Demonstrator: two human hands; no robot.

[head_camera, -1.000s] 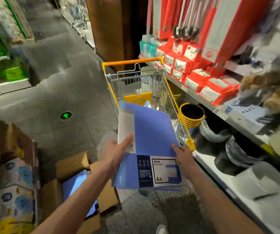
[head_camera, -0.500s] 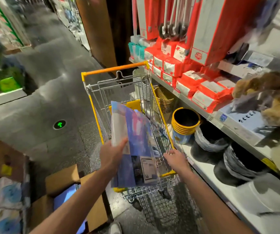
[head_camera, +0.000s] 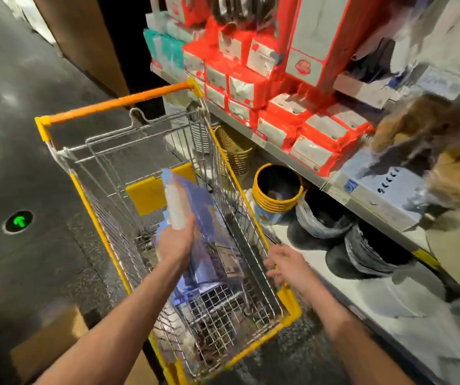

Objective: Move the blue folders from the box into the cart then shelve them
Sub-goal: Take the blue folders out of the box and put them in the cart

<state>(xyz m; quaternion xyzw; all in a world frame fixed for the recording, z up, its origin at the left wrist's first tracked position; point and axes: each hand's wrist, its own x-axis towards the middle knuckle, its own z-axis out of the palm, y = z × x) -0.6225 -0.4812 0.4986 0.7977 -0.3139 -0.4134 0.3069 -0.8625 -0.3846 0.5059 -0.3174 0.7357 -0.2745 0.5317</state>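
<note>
From the head camera, the left hand point(head_camera: 177, 240) grips a blue folder point(head_camera: 206, 215) by its left edge, fingers curled round the pale spine strip, while the folder sits tilted inside the wire basket of the shopping cart point(head_camera: 99, 232), between its two side walls. The folder's upper end leans toward the yellow seat flap point(head_camera: 148, 197), and its lower end with the printed label points down at the wire floor; motion blur hides whether it touches the floor. The right hand point(head_camera: 287, 263) hovers just above the cart's right yellow rim with its fingers loosely spread and holds nothing, apart from the folder. The cart's orange handle bar point(head_camera: 117, 102) lies at the far end. A cardboard box point(head_camera: 48, 345) shows at the lower left on the dark floor, beside the left forearm, and a green arrow marker point(head_camera: 19, 220) glows in the floor left of the cart. To the right stands a store shelf point(head_camera: 342, 194) stacked with red packages point(head_camera: 306, 129); below it are a woven basket point(head_camera: 234, 151), nested yellow-rimmed buckets point(head_camera: 277, 190) and black bins in plastic wrap point(head_camera: 323, 220).
</note>
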